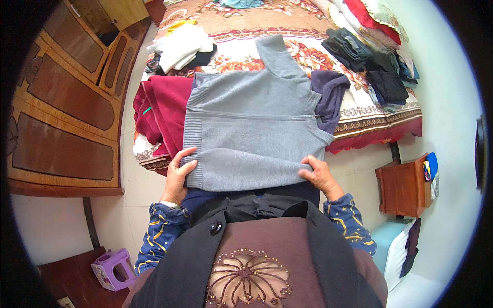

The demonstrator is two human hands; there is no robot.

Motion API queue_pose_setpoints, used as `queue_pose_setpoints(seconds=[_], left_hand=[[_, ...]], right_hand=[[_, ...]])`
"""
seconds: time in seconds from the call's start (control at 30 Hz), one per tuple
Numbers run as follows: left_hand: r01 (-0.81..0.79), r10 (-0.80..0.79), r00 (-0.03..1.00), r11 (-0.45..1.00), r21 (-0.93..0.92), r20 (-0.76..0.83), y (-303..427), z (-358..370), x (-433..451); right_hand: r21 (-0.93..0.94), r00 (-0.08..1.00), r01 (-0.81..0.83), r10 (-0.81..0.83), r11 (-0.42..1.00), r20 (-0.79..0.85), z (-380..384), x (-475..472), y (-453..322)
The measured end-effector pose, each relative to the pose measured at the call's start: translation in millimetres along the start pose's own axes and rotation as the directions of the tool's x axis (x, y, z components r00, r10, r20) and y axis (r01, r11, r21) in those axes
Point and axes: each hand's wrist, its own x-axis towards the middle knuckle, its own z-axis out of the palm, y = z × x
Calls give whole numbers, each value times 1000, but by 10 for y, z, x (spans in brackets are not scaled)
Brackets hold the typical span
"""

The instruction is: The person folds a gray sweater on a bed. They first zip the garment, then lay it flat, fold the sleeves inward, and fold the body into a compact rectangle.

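A light grey knitted cardigan (250,134) with a front placket and ribbed hem lies spread out in front of me, partly on the bed and partly over my lap. Its hem faces left and its neckline right. My left hand (179,173) pinches the ribbed hem near its lower corner. At the opposite end, my right hand (317,175) grips the cardigan's edge below the shoulder. One grey sleeve (277,56) reaches up across the bed. Beneath the cardigan, a dark purple garment (329,98) shows at right and a dark red one (169,107) at left.
The bed's floral cover (231,36) carries a pile of white clothes (183,46) at left and folded dark clothes (350,48) at right. Wooden cabinets (65,119) line the left side. A small wooden nightstand (402,188) and a purple plastic stool (113,269) stand lower down.
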Motion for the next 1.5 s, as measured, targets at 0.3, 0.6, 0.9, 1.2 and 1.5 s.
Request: queue_pose_setpoints(seconds=[0.3,0.6,0.9,1.2,1.5], left_hand=[[40,-35,998,991,125,-47,-252,-34,53],[-464,663,664,1,886,347,26,311,484],[-228,348,849,-438,870,398,319,346,1912],[-48,654,751,-90,995,95,344,-51,2410],[5,614,784,-154,988,92,374,41,2772]], right_hand=[[-455,952,216,-84,864,293,124,-72,-9],[-421,793,168,132,891,595,66,289,-183],[-260,941,325,-283,909,185,551,1031,-280],[-337,948,316,-283,887,144,646,1087,-294],[-318,942,330,-287,889,175,693,1225,-225]])
